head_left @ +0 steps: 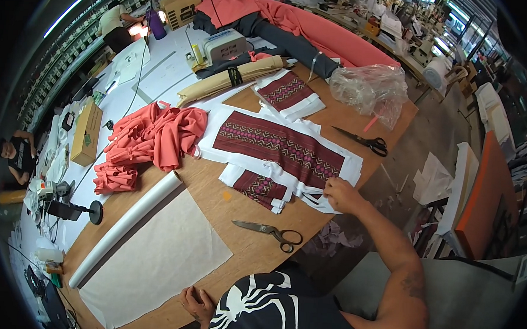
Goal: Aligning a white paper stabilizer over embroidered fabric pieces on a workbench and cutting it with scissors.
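Observation:
My right hand (340,196) reaches out to the right side of the table, its fingers closed on the white edge of a maroon patterned fabric panel (276,142). This panel lies spread on white cloth, with woven bands of zigzags and diamonds. A smaller folded piece of the same patterned fabric (256,187) lies just in front of it, and another patterned piece (286,91) lies behind. At the table's front edge rests my left hand (198,304), empty, with its fingers loosely bent beside a sheet of off-white cloth (163,260). Open-bladed scissors (272,231) lie between my hands.
Black-handled scissors (366,141) sit near the right edge. A white roll (126,229) and heaped coral fabric (154,138) lie left. Behind are a brown paper roll (232,79), clear plastic (369,89) and large fabric rolls (306,27). Two other people are at the far left.

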A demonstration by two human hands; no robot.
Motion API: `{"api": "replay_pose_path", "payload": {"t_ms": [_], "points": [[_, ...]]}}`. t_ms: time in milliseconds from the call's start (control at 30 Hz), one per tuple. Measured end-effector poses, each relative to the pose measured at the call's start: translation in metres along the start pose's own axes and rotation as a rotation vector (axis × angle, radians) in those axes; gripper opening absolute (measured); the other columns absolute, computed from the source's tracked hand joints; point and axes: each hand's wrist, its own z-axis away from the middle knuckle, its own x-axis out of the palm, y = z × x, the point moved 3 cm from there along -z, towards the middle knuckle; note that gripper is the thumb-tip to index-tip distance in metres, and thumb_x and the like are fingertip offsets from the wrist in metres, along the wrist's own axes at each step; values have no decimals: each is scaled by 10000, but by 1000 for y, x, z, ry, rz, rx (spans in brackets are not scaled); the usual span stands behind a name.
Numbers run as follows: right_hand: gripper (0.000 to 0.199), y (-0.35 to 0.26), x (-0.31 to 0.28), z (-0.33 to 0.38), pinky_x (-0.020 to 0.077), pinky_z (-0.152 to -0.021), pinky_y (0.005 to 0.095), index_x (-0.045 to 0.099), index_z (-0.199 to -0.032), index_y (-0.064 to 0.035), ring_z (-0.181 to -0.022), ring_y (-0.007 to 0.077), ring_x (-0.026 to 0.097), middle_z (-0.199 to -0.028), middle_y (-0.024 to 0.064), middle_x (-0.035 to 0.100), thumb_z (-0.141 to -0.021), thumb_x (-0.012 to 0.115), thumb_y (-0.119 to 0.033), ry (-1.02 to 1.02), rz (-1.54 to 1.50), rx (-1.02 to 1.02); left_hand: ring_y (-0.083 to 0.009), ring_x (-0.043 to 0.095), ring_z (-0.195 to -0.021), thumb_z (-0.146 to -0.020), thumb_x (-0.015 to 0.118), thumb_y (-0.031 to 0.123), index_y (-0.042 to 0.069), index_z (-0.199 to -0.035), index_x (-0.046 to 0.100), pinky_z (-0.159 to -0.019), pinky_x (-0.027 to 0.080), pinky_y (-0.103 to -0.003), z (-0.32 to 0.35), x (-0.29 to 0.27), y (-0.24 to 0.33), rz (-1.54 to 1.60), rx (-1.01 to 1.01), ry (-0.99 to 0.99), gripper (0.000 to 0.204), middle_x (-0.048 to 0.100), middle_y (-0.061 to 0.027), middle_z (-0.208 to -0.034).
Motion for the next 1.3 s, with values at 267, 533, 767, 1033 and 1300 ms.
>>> {"api": "replay_pose_path", "payload": {"t_ms": [267, 533, 767, 1033, 1300], "points": [[132, -18, -7, 9, 493, -838, 417, 695, -852, -3, -970, 339, 592, -1035, 154, 611, -731, 689, -58, 43, -19, -48, -386, 535, -1066, -842, 656, 69, -54, -1102, 580, -914, 458, -445, -2, -2, 4, 14, -33, -7, 298, 545, -229, -1172], [124, -19, -7, 5, 493, -857, 418, 689, -833, -2, -985, 342, 593, -1039, 161, 615, -731, 696, -72, -34, 12, 2, -383, 537, -1062, -835, 663, 71, -54, -1103, 580, -909, 462, -439, 0, -2, 3, -18, 9, 5, 307, 538, -228, -1180], [126, -19, -8, 5, 490, -903, 415, 700, -832, 3, -1034, 356, 592, -1103, 189, 625, -753, 708, -94, -118, -5, 47, -383, 533, -1067, -833, 661, 70, -55, -1102, 579, -913, 457, -438, 0, -1, 1, 4, -9, 4, 307, 536, -226, -1175], [151, -9, -9, 5, 487, -926, 416, 738, -912, 5, -1078, 361, 589, -1180, 203, 626, -781, 678, -41, -185, -68, 64, -390, 528, -1078, -832, 660, 68, -55, -1104, 579, -921, 452, -440, 1, 1, -3, -8, 19, 13, 309, 533, -232, -1180], [177, -10, -11, 5, 480, -938, 421, 740, -932, 12, -1097, 366, 578, -1208, 199, 615, -779, 658, -20, -206, -71, 63, -392, 529, -1079, -835, 661, 77, -52, -1107, 581, -929, 444, -446, 0, -1, 2, -16, -19, 4, 312, 534, -232, -1181]]}}
